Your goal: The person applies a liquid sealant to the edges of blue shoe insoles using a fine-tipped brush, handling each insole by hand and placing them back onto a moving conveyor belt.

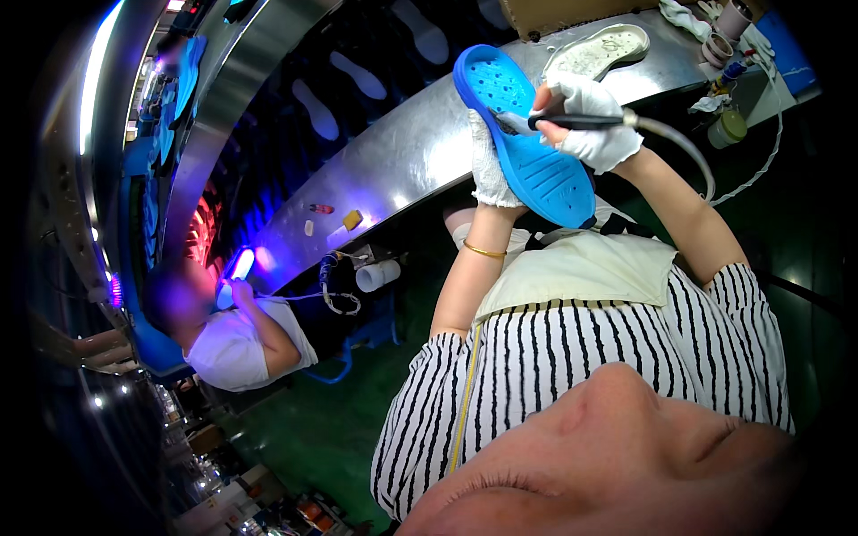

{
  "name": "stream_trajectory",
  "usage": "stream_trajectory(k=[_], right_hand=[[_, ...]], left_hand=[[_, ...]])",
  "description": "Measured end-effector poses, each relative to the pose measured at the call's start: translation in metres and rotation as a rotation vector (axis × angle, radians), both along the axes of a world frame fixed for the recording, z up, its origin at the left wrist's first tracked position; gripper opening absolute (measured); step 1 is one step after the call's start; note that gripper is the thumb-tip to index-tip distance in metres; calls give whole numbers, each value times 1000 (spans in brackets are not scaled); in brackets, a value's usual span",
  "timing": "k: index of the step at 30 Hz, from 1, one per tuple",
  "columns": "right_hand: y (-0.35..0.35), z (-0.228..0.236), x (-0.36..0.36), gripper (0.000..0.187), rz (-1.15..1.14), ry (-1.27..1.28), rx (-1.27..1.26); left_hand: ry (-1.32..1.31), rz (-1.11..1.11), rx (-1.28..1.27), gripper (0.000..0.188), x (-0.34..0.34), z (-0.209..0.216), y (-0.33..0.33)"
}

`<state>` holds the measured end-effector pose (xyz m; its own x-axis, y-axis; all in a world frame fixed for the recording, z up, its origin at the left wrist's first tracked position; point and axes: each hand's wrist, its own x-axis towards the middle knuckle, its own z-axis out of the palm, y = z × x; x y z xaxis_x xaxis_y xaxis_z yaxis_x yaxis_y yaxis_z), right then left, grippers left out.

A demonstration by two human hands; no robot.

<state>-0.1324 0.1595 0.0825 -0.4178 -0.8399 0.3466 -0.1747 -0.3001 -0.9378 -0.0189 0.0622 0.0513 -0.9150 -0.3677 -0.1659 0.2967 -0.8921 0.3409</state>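
A bright blue shoe sole [547,183], perforated at one end and ribbed at the other, is tilted up in front of me. My left hand [492,165], in a white glove, is closed around its left edge. In my right hand [601,147], gloved with bare fingertips, is a black-handled brush-like tool [583,121] fed by a clear hose [675,138]. Its pale tip points at the middle of the sole and seems to touch it; the exact contact is too small to tell. Just behind lies a cream-white sole [608,49] on the metal bench.
The curved metal bench [384,170] borders a dark conveyor carrying several pale soles [357,76]. A yellow block [353,220] lies on the bench. At far right are tape rolls [718,49] and a jar [727,129]. A co-worker [246,344] sits at left, holding a lit sole.
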Motion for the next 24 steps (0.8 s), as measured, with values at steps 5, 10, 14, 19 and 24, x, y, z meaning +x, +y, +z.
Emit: stream_trajectory(k=[5, 10, 14, 19, 24], right_hand=[[-6, -10, 5, 17, -129, 219, -185], [4, 0, 12, 19, 65, 164, 0], [4, -5, 12, 16, -19, 379, -30], [6, 2, 7, 15, 173, 118, 110], [2, 6, -20, 13, 0, -73, 151]], left_hand=[[-57, 149, -286, 57, -4, -14, -11], [-85, 255, -233, 69, -8, -27, -34], [-64, 249, -228, 68, -9, -24, -42], [34, 284, -164, 64, -6, -10, -51], [280, 67, -119, 82, 4, 17, -14]])
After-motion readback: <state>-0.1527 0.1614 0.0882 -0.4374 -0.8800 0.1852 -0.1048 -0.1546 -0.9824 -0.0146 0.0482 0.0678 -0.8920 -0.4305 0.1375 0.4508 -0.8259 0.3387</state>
